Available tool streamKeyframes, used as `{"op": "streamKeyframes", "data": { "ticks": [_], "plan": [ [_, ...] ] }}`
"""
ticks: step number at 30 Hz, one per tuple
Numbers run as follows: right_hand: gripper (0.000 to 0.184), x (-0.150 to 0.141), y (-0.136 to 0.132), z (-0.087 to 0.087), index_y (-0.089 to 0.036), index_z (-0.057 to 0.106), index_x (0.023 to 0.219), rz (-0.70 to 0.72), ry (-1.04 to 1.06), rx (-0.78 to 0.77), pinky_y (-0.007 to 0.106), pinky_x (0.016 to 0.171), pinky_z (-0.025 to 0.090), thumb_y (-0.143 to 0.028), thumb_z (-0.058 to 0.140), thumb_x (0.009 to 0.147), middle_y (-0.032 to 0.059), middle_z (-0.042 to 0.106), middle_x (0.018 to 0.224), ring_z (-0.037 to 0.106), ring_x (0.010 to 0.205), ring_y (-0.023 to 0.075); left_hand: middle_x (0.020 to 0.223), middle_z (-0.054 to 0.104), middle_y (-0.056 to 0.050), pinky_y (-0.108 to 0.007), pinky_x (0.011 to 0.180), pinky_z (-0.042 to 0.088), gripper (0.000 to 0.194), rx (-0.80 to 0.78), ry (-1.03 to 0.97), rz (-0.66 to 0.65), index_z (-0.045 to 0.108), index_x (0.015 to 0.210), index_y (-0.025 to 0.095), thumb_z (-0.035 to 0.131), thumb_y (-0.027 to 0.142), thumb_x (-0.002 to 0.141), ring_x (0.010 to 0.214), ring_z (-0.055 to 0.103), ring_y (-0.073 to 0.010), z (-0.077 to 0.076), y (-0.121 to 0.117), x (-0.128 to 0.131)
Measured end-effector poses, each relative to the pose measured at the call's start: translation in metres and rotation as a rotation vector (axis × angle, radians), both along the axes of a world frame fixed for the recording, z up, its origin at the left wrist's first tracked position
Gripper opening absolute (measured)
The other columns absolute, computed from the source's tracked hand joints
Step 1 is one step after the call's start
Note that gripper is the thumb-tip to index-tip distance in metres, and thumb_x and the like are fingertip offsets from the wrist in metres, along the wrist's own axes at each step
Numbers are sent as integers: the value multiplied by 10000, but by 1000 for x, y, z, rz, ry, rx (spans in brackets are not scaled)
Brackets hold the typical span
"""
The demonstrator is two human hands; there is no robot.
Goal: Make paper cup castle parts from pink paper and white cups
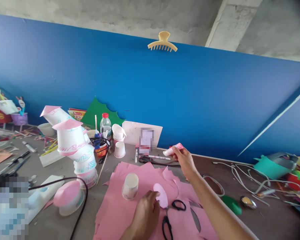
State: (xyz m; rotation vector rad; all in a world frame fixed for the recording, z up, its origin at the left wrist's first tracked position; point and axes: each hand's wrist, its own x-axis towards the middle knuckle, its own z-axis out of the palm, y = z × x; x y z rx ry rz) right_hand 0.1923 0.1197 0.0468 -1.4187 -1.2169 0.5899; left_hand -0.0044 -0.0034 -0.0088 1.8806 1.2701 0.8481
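My left hand (147, 211) is closed, pinching the edge of a pale pink oval paper piece (162, 196) above stacked pink paper sheets (120, 216). Between the fingers of my right hand (185, 160) is a small white tube with a pink end (172, 150), held near the back of the table. An upside-down paper cup (130, 186) stands on the sheets, left of the oval. Black-handled scissors (167, 228) lie just right of my left hand, their blades mostly hidden.
A leaning stack of decorated paper cups (86, 163) rises on the left. Near it are a pink-topped cup (71, 200) and a black cable (86, 200). A red-capped bottle (105, 123) stands at the back. White cords (240, 173) lie right, before the blue partition (140, 83).
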Motion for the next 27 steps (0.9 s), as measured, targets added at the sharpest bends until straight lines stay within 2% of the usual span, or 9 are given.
{"op": "streamKeyframes", "data": {
  "ticks": [3, 6, 8, 12, 15, 17, 20, 23, 27],
  "plan": [
    [398, 10, -23, 4, -195, 604, 735, 33, 222, -33, 286, 514, 436, -592, 581, 757, 0, 621, 584, 540, 511, 147, 870, 666, -105, -360, 722, 465, 368, 91, 117, 4, 651, 980, 153, 364, 50, 773, 796, 625, -239, -7, 0, 1],
    [409, 13, -53, 0, -196, 596, 700, 85, 377, -87, 333, 526, 475, -604, 628, 708, 23, 621, 604, 549, 504, 160, 886, 643, -115, -439, 746, 464, 308, 219, 275, 45, 670, 859, 173, 405, 56, 756, 823, 605, -276, -15, -2, 1],
    [421, 12, -71, -5, -193, 603, 699, 99, 439, -111, 341, 514, 476, -610, 654, 682, 25, 610, 593, 543, 495, 163, 975, 629, -133, -470, 770, 469, 285, 314, 311, 74, 673, 839, 176, 427, 63, 752, 868, 598, -287, -21, -3, 1],
    [430, 7, -94, -15, -195, 593, 691, 93, 492, -127, 313, 496, 457, -618, 666, 671, 13, 592, 598, 522, 485, 147, 1227, 542, -182, -518, 867, 461, 325, 491, 318, 130, 661, 961, 159, 449, 52, 739, 1039, 556, -317, -30, -4, 0],
    [422, -1, -102, -23, -188, 591, 712, 100, 454, -133, 287, 502, 439, -599, 680, 678, 2, 579, 594, 512, 496, 137, 1318, 489, -178, -527, 922, 445, 334, 525, 331, 119, 650, 978, 158, 448, 38, 742, 1138, 508, -326, -30, -3, -2],
    [419, -7, -105, -28, -179, 596, 727, 114, 391, -133, 277, 520, 436, -588, 680, 692, 0, 574, 590, 517, 517, 140, 1308, 514, -161, -536, 963, 422, 318, 511, 338, 69, 647, 954, 161, 447, 32, 743, 1193, 476, -326, -27, -1, -3],
    [409, -14, -106, -33, -170, 605, 755, 144, 271, -130, 278, 571, 462, -571, 670, 711, 16, 602, 640, 556, 591, 163, 1230, 593, -123, -555, 1010, 383, 349, 434, 367, -12, 635, 993, 180, 455, 28, 736, 1225, 462, -313, -20, 0, -5],
    [388, -18, -105, -37, -167, 608, 780, 176, 149, -129, 287, 601, 478, -550, 647, 729, 28, 622, 675, 575, 632, 183, 1233, 610, -103, -572, 1046, 337, 358, 359, 420, -33, 624, 1062, 190, 483, 65, 758, 1240, 458, -314, -16, -1, -5],
    [333, -20, -102, -40, -176, 587, 768, 155, -6, -114, 283, 605, 457, -509, 595, 776, 32, 617, 681, 567, 630, 186, 1349, 532, -149, -600, 1052, 310, 380, 381, 534, -15, 578, 1188, 142, 530, 188, 814, 1304, 384, -371, -26, -1, -6]
  ]
}}
